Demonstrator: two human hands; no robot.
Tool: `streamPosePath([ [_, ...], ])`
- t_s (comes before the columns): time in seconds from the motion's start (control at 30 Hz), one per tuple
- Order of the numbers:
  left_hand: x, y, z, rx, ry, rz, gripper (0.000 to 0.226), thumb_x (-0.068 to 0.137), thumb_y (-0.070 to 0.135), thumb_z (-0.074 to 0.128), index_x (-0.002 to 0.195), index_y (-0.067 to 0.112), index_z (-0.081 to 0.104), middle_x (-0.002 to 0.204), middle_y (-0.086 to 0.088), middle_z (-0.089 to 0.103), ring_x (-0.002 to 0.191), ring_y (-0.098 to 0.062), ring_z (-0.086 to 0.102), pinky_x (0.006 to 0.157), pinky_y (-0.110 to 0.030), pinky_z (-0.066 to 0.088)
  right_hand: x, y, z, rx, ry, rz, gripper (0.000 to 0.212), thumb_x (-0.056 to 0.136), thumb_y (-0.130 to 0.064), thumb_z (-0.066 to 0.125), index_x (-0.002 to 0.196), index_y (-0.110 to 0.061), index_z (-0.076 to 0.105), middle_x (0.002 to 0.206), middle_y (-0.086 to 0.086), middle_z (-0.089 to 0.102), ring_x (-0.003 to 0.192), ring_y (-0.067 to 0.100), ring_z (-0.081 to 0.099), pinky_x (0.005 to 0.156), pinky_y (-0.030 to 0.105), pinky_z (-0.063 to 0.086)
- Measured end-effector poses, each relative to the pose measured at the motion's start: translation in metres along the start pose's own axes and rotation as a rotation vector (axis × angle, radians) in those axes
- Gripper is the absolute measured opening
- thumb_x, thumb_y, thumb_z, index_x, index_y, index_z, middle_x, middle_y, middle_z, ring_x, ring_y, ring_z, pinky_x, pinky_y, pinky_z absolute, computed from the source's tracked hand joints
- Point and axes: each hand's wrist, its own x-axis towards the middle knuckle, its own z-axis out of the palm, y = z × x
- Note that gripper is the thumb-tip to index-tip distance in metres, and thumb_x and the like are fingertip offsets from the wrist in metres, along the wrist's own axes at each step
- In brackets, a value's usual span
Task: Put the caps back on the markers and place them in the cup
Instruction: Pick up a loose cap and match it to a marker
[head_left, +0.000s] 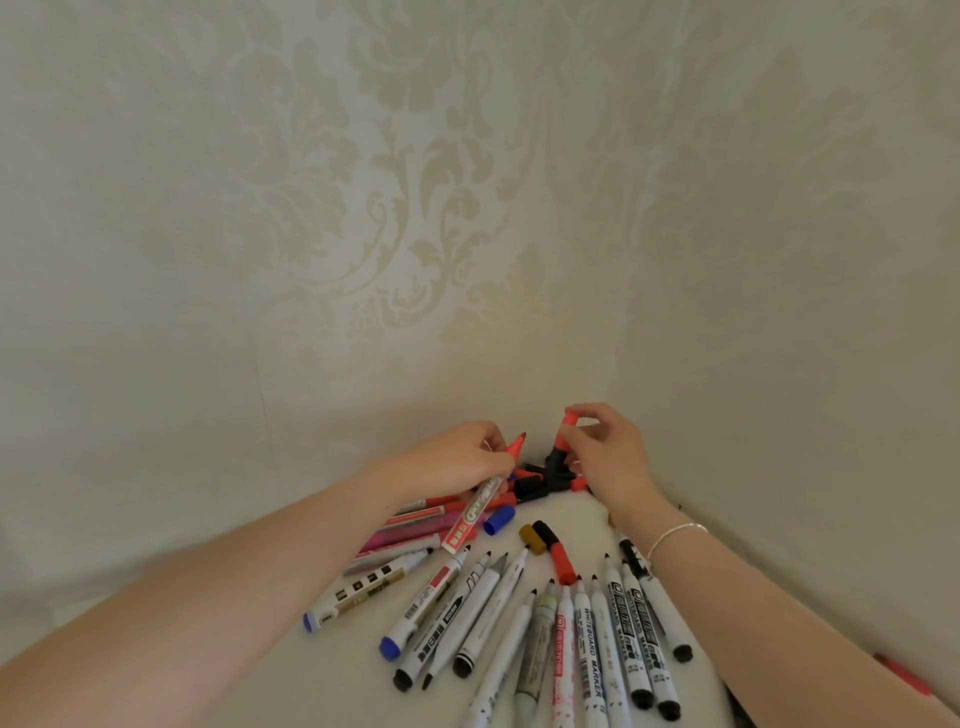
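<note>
Here, the left hand (462, 460) held an uncapped red-tipped whiteboard marker with a white barrel (480, 501), its long axis slanting up and to the right, the tip pointing toward the right hand (605, 452). That grip pinched a small red plastic cap (570, 419) just beside and slightly above the tip, not touching it. Loose caps (545, 478) lay heaped below; more markers (571, 634) fanned across the pale bench (322, 680). No cup was visible.
</note>
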Motion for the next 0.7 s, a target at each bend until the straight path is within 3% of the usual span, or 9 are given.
streamPosePath([
  [0.1, -0.002, -0.002, 0.006, -0.030, -0.037, -0.050, 0.011, 0.098, 0.017, 0.048, 0.108, 0.014, 0.047, 0.091, -0.010, 0.067, 0.079, -0.023, 0.071, 0.075, -0.037, 0.060, 0.000, 0.025, -0.005, -0.375, -0.041, -0.032, 0.010, 0.092, -0.010, 0.055, 0.097, -0.018, 0.058, 0.076, 0.001, 0.061, 0.065, 0.013, 0.056, 0.061, 0.028, 0.048],
  [0.2, -0.004, -0.003, 0.008, -0.016, -0.062, -0.053, 0.015, 0.098, 0.017, 0.047, 0.112, 0.012, 0.047, 0.089, -0.005, 0.065, 0.076, -0.021, 0.069, 0.075, -0.035, 0.057, -0.002, 0.041, -0.011, -0.435, -0.068, 0.059, 0.009, 0.091, -0.011, 0.056, 0.095, -0.019, 0.057, 0.081, 0.003, 0.062, 0.070, 0.014, 0.057, 0.063, 0.027, 0.047],
  [0.3, -0.004, -0.002, 0.008, -0.012, -0.062, -0.056, 0.016, 0.098, 0.017, 0.048, 0.113, 0.012, 0.047, 0.091, -0.005, 0.064, 0.074, -0.018, 0.067, 0.068, -0.029, 0.057, 0.000, 0.032, -0.013, -0.220, 0.014, 0.050, 0.009, 0.090, -0.007, 0.057, 0.093, -0.015, 0.056, 0.076, 0.004, 0.064, 0.069, 0.016, 0.058, 0.057, 0.021, 0.042],
  [0.37, -0.004, -0.001, 0.008, -0.015, -0.057, -0.060, 0.016, 0.099, 0.017, 0.048, 0.114, 0.013, 0.048, 0.092, -0.005, 0.063, 0.075, -0.018, 0.067, 0.065, -0.026, 0.057, -0.001, 0.018, -0.012, 0.105, 0.046, 0.102, 0.011, 0.090, -0.003, 0.057, 0.098, -0.011, 0.056, 0.082, 0.010, 0.069, 0.076, 0.020, 0.064, 0.068, 0.026, 0.051],
  [0.47, -0.002, 0.000, 0.009, -0.021, -0.042, -0.055, 0.017, 0.098, 0.019, 0.049, 0.114, 0.014, 0.049, 0.093, -0.007, 0.064, 0.073, -0.017, 0.066, 0.063, -0.026, 0.058, -0.005, 0.003, -0.009, 0.451, -0.042, 0.193, 0.013, 0.092, -0.002, 0.055, 0.104, -0.008, 0.054, 0.088, 0.013, 0.070, 0.085, 0.024, 0.068, 0.080, 0.032, 0.054],
  [0.7, 0.003, 0.000, 0.011, -0.013, 0.001, 0.000, 0.009, 0.098, 0.021, 0.050, 0.105, 0.015, 0.051, 0.087, -0.006, 0.066, 0.055, -0.008, 0.062, 0.052, -0.019, 0.049, -0.011, 0.000, -0.001, 0.436, -0.195, 0.235, 0.011, 0.092, -0.004, 0.056, 0.103, -0.008, 0.055, 0.088, 0.013, 0.071, 0.083, 0.025, 0.070, 0.083, 0.032, 0.054],
])
